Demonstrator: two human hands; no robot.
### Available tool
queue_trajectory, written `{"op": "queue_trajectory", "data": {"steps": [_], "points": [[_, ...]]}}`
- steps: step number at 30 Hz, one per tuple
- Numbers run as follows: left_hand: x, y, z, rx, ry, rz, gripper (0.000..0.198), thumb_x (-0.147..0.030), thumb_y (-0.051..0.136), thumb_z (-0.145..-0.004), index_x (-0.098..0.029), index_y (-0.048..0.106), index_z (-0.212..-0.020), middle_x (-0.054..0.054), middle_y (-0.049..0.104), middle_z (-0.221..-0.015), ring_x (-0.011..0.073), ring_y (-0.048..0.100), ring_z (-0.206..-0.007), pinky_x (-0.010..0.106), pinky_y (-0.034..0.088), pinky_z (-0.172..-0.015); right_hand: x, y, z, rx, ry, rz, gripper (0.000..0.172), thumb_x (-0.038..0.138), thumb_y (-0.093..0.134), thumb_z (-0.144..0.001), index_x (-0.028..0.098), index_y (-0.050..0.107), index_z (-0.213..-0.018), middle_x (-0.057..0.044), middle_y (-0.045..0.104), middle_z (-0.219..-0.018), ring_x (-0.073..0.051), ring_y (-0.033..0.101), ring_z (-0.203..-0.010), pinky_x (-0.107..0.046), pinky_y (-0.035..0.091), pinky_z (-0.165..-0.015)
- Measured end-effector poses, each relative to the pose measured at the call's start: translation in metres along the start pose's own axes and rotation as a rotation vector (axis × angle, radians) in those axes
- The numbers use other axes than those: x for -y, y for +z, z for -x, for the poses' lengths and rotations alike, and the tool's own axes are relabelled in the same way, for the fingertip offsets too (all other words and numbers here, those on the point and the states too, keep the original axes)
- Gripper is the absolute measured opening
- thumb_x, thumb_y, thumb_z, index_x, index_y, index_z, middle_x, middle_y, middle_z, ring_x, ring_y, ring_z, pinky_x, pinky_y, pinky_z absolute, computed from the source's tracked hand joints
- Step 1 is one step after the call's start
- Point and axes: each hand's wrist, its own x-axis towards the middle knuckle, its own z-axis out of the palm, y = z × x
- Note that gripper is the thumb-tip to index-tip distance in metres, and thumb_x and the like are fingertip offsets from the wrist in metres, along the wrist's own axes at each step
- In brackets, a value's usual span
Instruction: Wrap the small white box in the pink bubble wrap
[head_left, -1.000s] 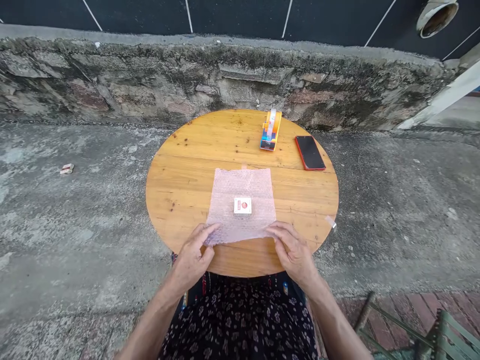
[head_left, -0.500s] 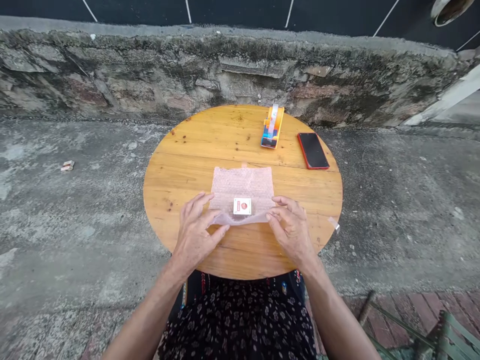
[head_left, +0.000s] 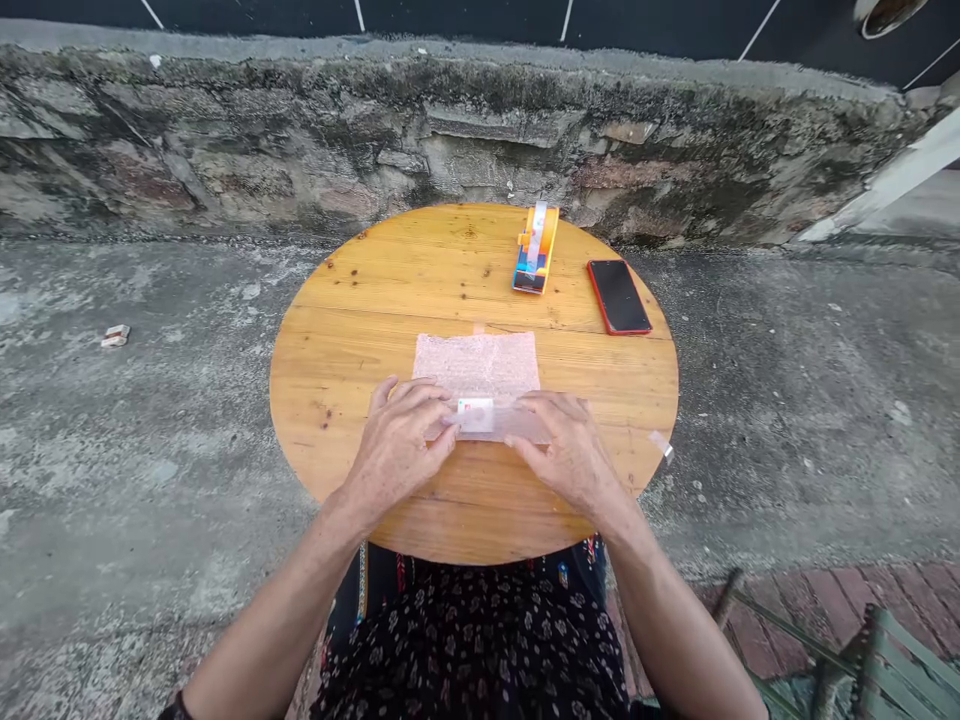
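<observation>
A pink sheet of bubble wrap [head_left: 478, 364] lies in the middle of a round wooden table [head_left: 352, 340]. Its near edge is folded up over a small white box with a red mark [head_left: 475, 413]. My left hand [head_left: 397, 445] pinches the folded edge at the left of the box. My right hand [head_left: 564, 450] presses the fold down at the box's right side. Both hands have their fingers closed on the wrap, and the box is partly covered.
An orange tape dispenser [head_left: 535, 250] stands at the table's far side, with a red-cased phone [head_left: 618, 296] to its right. A strip of clear tape [head_left: 661, 447] hangs off the right rim. A stone wall [head_left: 225, 150] runs behind. A green chair [head_left: 892, 660] is at lower right.
Both hands lifted the near edge of the bubble wrap and folded it away from me, over the small box. The visible sheet is now shorter.
</observation>
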Motion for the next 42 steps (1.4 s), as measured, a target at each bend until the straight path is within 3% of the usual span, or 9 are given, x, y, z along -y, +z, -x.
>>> {"op": "queue_trajectory", "data": {"steps": [5, 9, 14, 20, 24, 37, 39, 42], "points": [[0.006, 0.008, -0.008, -0.001, -0.044, 0.056, 0.010, -0.018, 0.055, -0.077, -0.020, 0.065, -0.080, 0.006, 0.071, -0.102, 0.0254, 0.063, -0.101, 0.049, 0.033, -0.105, 0.002, 0.002, -0.019, 0.086, -0.031, 0.058, 0.003, 0.021, 0.061, -0.085, 0.021, 0.064, -0.086, -0.004, 0.071, -0.096, -0.023, 0.061, -0.093, -0.038, 0.037, -0.083], [0.010, 0.010, -0.010, 0.016, -0.044, 0.163, 0.010, -0.022, 0.059, -0.078, -0.020, 0.065, -0.086, 0.006, 0.071, -0.103, 0.0239, 0.063, -0.100, 0.042, 0.041, -0.097, 0.001, 0.007, -0.024, 0.062, -0.004, 0.049, 0.006, 0.022, 0.060, -0.086, 0.020, 0.063, -0.082, -0.004, 0.070, -0.091, -0.022, 0.061, -0.089, -0.036, 0.037, -0.082], [0.014, 0.016, -0.015, 0.017, -0.062, 0.272, 0.007, -0.028, 0.063, -0.079, -0.022, 0.066, -0.081, 0.005, 0.072, -0.102, 0.0233, 0.064, -0.103, 0.043, 0.040, -0.101, -0.003, 0.012, -0.023, 0.025, 0.037, 0.006, 0.005, 0.023, 0.060, -0.085, 0.021, 0.064, -0.082, -0.003, 0.071, -0.088, -0.022, 0.062, -0.089, -0.036, 0.037, -0.082], [0.013, 0.026, -0.018, -0.008, -0.182, 0.418, 0.010, -0.029, 0.064, -0.079, -0.020, 0.064, -0.074, 0.004, 0.072, -0.094, 0.0197, 0.066, -0.088, 0.032, 0.048, -0.080, -0.006, 0.013, -0.026, 0.027, 0.080, -0.022, 0.007, 0.025, 0.060, -0.085, 0.022, 0.064, -0.079, -0.003, 0.071, -0.085, -0.022, 0.063, -0.085, -0.035, 0.039, -0.081], [0.011, 0.029, -0.018, -0.033, -0.212, 0.459, 0.008, -0.028, 0.064, -0.078, -0.020, 0.065, -0.077, 0.003, 0.070, -0.093, 0.0183, 0.064, -0.087, 0.031, 0.048, -0.080, -0.010, 0.016, -0.026, -0.001, 0.101, -0.037, 0.009, 0.026, 0.061, -0.085, 0.021, 0.064, -0.079, -0.003, 0.071, -0.082, -0.022, 0.063, -0.081, -0.035, 0.039, -0.079], [0.008, 0.031, -0.009, -0.065, -0.337, 0.557, 0.012, -0.029, 0.065, -0.078, -0.019, 0.064, -0.073, 0.002, 0.068, -0.092, 0.0175, 0.062, -0.087, 0.028, 0.046, -0.078, -0.020, 0.030, -0.025, -0.162, 0.113, -0.062, 0.010, 0.031, 0.061, -0.087, 0.021, 0.064, -0.088, -0.005, 0.071, -0.094, -0.023, 0.062, -0.092, -0.038, 0.040, -0.087], [0.006, 0.030, -0.009, -0.066, -0.391, 0.573, 0.012, -0.029, 0.065, -0.078, -0.019, 0.064, -0.073, 0.002, 0.068, -0.089, 0.0167, 0.062, -0.083, 0.026, 0.046, -0.074, -0.015, 0.025, -0.020, -0.246, 0.095, -0.004, 0.016, 0.030, 0.060, -0.087, 0.021, 0.062, -0.100, -0.008, 0.068, -0.108, -0.025, 0.059, -0.101, -0.040, 0.040, -0.089], [0.004, 0.030, -0.007, -0.088, -0.454, 0.581, 0.011, -0.029, 0.065, -0.076, -0.018, 0.064, -0.075, 0.000, 0.066, -0.082, 0.0148, 0.060, -0.076, 0.024, 0.044, -0.069, 0.004, 0.015, -0.004, -0.484, -0.014, 0.088, 0.020, 0.022, 0.058, -0.087, 0.021, 0.060, -0.107, -0.009, 0.061, -0.119, -0.026, 0.056, -0.109, -0.043, 0.040, -0.091]]}}
